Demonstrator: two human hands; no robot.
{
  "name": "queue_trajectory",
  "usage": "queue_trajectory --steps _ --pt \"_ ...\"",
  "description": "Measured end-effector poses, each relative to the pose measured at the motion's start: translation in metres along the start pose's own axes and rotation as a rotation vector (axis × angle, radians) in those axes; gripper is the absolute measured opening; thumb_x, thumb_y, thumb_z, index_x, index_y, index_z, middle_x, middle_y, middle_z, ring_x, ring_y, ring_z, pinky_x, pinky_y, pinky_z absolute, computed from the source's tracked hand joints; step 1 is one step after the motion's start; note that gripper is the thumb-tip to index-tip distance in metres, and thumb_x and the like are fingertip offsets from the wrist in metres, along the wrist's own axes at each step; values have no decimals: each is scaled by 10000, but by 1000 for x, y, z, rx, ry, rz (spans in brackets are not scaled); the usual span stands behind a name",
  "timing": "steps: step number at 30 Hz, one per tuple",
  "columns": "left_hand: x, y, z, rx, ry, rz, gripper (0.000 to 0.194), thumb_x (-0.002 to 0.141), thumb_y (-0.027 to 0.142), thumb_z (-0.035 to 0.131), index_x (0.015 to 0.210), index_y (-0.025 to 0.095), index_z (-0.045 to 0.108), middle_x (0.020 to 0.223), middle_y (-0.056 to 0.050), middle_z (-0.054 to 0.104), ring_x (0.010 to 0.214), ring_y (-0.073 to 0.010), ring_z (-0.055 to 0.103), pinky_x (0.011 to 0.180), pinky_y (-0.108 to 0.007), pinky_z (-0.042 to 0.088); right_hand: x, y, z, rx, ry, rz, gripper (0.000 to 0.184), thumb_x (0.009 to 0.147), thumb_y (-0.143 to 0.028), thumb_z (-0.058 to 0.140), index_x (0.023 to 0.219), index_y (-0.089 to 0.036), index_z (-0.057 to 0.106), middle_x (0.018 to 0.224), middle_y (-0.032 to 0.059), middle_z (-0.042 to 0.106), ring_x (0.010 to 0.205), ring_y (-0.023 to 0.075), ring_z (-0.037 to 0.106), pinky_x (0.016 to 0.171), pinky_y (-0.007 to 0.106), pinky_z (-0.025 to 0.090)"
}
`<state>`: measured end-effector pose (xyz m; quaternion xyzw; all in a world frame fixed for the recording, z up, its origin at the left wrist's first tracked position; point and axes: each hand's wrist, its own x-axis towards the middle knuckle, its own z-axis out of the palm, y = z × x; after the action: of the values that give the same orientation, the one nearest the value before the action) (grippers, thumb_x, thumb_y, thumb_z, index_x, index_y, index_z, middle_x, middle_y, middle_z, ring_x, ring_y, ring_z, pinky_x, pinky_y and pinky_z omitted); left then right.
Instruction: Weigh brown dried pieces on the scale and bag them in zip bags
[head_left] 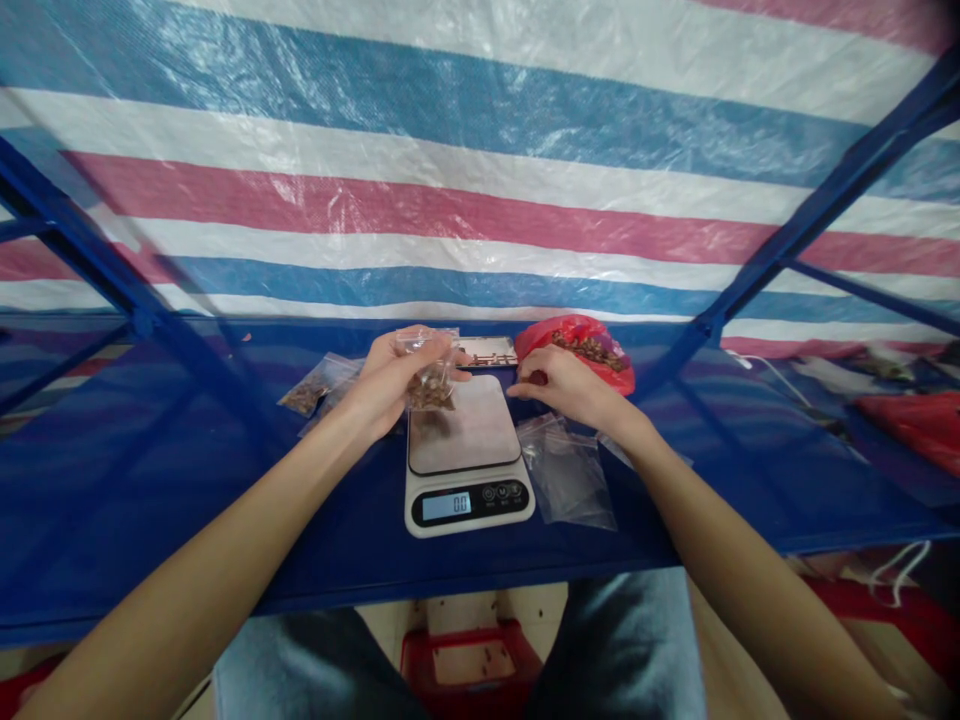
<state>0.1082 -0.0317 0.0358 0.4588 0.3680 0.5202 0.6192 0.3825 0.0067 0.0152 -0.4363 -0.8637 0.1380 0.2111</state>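
My left hand is closed on a small clear plastic bag partly filled with brown bits, held just above the far left of the scale's steel platform. The white digital kitchen scale stands in the middle of the blue shelf and its display reads 0.0. My right hand is closed in a pinch beside the scale's far right corner, just in front of a red plastic bag full of the same brown bits. What the fingertips pinch is too small to make out.
Empty clear bags lie right of the scale. Filled small bags lie to the left. A flat packet sits behind the scale. Blue shelf posts rise at both sides before a striped tarp. A red basket stands on the floor below.
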Motion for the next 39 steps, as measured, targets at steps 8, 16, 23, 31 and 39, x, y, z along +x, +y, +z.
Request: queue_trajectory --steps 8,16,23,31,39 --pt "-6 -6 10 143 -109 179 461 912 635 753 938 234 527 677 14 703 457 -149 618 412 -229 489 -1 -48 -1 423 369 -13 503 1057 -604 558 786 -197 679 771 42 666 742 189 600 710 329 432" --pt "-11 -19 18 289 -76 310 375 969 558 717 911 209 592 757 15 653 612 -116 597 534 -200 481 -2 -86 26 977 397 11 389 971 -521 726 765 -212 612 709 -31 570 666 129 502 656 285 403" --pt "-7 -26 17 210 33 313 308 942 505 746 925 208 664 744 0 714 590 -144 670 513 -225 534 -1 -77 23 1049 456 74 322 944 -450 758 775 -211 625 687 -42 562 620 113 449 629 280 378" --pt "-5 -28 17 214 120 405 272 925 463 780 896 203 706 710 -6 732 630 -156 701 630 -261 605 -2 -80 24 989 510 55 357 942 -465 770 741 -215 613 663 -35 574 617 118 483 632 278 417" --pt "-8 -22 18 180 133 384 301 925 495 774 917 206 690 737 5 737 609 -140 673 614 -252 592 -3 -81 25 953 382 38 404 916 -559 769 732 -214 664 714 -9 603 684 144 536 687 295 473"
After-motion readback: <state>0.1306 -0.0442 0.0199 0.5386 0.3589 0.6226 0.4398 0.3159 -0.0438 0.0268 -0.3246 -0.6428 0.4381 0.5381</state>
